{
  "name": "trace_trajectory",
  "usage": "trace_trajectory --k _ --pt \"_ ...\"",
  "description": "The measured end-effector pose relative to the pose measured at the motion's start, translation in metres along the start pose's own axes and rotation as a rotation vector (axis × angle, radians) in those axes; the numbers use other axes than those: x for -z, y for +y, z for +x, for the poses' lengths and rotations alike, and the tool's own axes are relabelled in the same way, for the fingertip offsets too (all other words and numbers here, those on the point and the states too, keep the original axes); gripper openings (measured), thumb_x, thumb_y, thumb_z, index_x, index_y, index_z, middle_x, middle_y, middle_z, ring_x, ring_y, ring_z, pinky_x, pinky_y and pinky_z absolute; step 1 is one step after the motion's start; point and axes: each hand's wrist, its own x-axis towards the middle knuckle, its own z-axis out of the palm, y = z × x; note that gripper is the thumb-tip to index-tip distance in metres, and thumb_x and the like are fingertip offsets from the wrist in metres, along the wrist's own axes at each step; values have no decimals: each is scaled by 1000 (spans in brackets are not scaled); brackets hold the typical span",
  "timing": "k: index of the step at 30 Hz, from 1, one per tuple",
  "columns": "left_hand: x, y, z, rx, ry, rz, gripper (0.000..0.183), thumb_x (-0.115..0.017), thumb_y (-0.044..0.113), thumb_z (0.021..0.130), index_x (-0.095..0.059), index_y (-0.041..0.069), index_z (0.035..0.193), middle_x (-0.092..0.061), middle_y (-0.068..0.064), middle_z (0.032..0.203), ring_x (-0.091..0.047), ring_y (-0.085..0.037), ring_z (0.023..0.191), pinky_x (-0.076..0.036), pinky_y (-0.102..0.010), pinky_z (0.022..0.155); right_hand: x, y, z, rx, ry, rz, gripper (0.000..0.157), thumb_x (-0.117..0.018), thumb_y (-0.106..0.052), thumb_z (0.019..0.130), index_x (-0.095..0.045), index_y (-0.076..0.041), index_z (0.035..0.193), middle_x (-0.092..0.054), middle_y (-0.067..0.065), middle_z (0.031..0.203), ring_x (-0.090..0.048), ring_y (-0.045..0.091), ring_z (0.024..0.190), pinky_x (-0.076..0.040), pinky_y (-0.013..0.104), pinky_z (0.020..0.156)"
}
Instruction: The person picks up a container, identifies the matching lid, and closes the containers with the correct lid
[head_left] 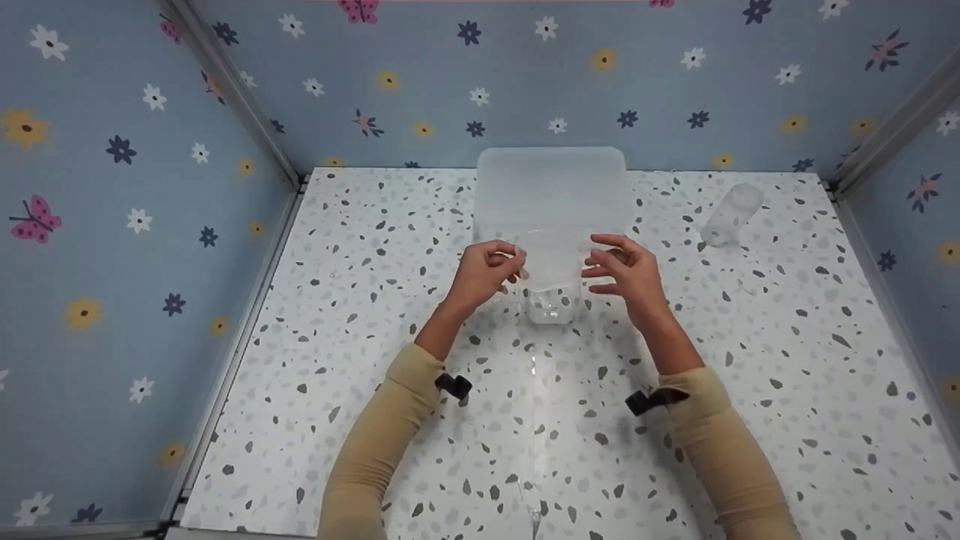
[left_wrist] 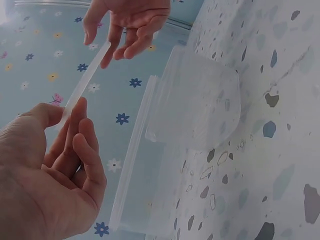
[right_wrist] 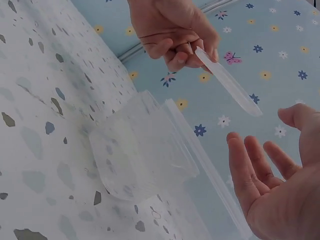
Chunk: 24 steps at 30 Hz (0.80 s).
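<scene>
My left hand [head_left: 486, 277] pinches one edge of a thin, flat, translucent plastic lid [left_wrist: 86, 80] between thumb and fingers. The lid is held up over a small clear plastic container [right_wrist: 137, 150] that sits on the speckled table. Near the lid's opposite edge, my right hand [head_left: 628, 277] has its fingers spread and relaxed; the right wrist view shows a gap between them and the lid. Directly behind the small container is a larger frosted plastic container [head_left: 551, 180], its long rim visible in both wrist views.
A clear cylindrical container [head_left: 733, 215] is toward the back right of the speckled table [head_left: 360, 300]. Flower-patterned blue panels [head_left: 517, 75] stand along the back and both sides, joined by grey metal posts [head_left: 232, 90].
</scene>
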Motion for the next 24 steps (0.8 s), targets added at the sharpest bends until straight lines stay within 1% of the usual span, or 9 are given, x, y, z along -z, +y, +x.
trace_trajectory --k 2,4,6,10,12,15,19,22,24 --pt "1 0 -1 -33 0 14 22 -72 19 111 -79 1 122 -83 7 85 -77 -28 85 -59 -24 67 3 -2 -1 21 -20 -19 47 -70 -20 113 -63 3 154 -82 -11 102 -82 7 98 -70 28 80" --pt "2 0 -1 -65 -6 41 20 -72 17 111 -79 1 121 -84 0 87 -77 -43 91 -58 -24 66 4 -3 -1 40 -38 -46 46 -70 -19 112 -65 4 152 -81 -11 106 -81 5 104 -70 27 83" --pt "1 0 -1 -95 -10 73 19 -72 15 110 -80 1 120 -85 -7 89 -75 -52 96 -57 -22 65 5 -5 -1 50 -53 -85 46 -72 -18 111 -66 5 151 -80 -12 111 -78 4 108 -68 24 87" --pt "0 0 -1 -144 -7 134 15 -73 14 110 -80 3 117 -85 -16 93 -77 -40 89 -54 -20 63 4 -8 0 40 -83 -171 46 -75 -20 109 -69 3 149 -76 -15 114 -73 3 108 -63 21 92" --pt "-1 2 -1 -165 -5 151 15 -73 14 110 -80 3 116 -85 -17 94 -78 -37 89 -53 -21 64 3 -9 0 31 -93 -208 48 -77 -22 108 -70 3 148 -75 -16 112 -71 3 107 -61 21 93" --pt "-2 4 -2 -200 -15 157 18 -73 14 109 -79 -2 117 -85 -21 95 -78 -46 93 -50 -23 68 2 -11 1 28 -96 -252 46 -79 -20 106 -72 3 145 -75 -15 110 -69 1 107 -58 20 93" --pt "-3 5 -3 -219 -24 159 21 -74 13 108 -78 -5 117 -85 -22 95 -76 -52 96 -48 -25 71 0 -12 2 49 -97 -286 31 -80 -16 105 -80 2 131 -81 -5 115 -70 2 107 -58 19 94" --pt "-5 4 -2 -217 -19 163 17 -74 14 108 -79 -1 115 -85 -20 94 -77 -51 96 -49 -25 72 -1 -11 3 68 -86 -288 20 -81 -13 104 -85 -1 119 -84 3 118 -72 3 105 -60 19 93" --pt "-6 3 -2 -214 -16 164 16 -74 14 109 -80 0 115 -85 -19 94 -76 -51 95 -50 -25 72 -1 -10 3 80 -76 -291 16 -81 -11 103 -85 -2 116 -84 5 116 -72 3 103 -60 19 92"
